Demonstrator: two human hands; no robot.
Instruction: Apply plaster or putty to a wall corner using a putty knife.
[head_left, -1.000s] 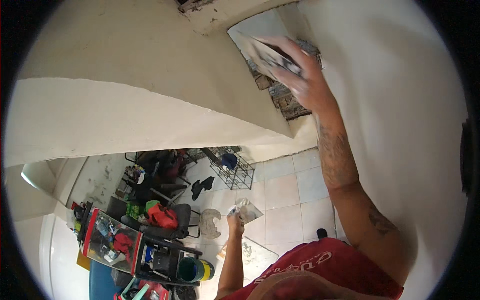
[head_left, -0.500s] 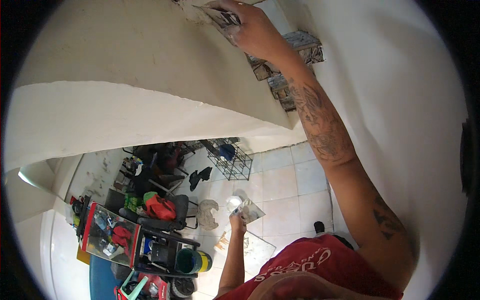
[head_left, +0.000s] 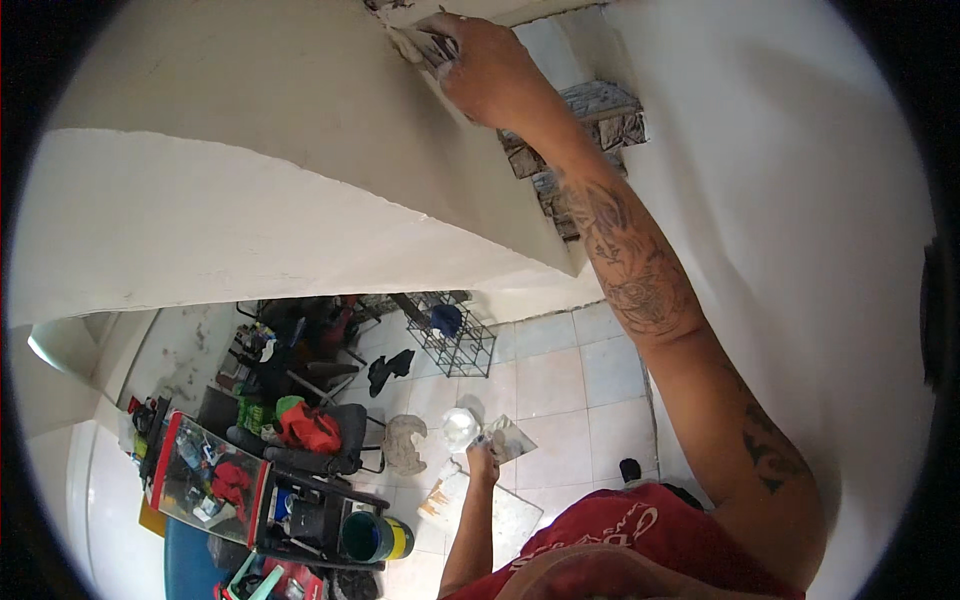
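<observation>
My right hand [head_left: 495, 75] is raised to the top of the view, fingers closed round a flat, paste-smeared scraper [head_left: 437, 46]. The scraper lies against the beige wall surface [head_left: 250, 80], where a strip of pale paste shows beside its edge. Low in the middle, my left hand [head_left: 483, 463] grips a square, flat putty blade [head_left: 514, 441] with whitish paste on it. Just beyond that hand stands a round white container [head_left: 461, 428]; its contents are too small to make out.
Stone-look cladding [head_left: 600, 110] lines the recess past my right wrist. On the tiled floor are a stained white board [head_left: 510, 515], a torn greyish piece [head_left: 404, 445] and a wire rack [head_left: 455, 345]. A red-framed glass case [head_left: 210, 480], chair [head_left: 345, 435] and dark green bucket [head_left: 367, 537] crowd the lower left.
The view has shifted slightly. My right hand and scraper have moved a little along the wall surface, the blade now turned differently. My left hand still holds the putty blade low down.
</observation>
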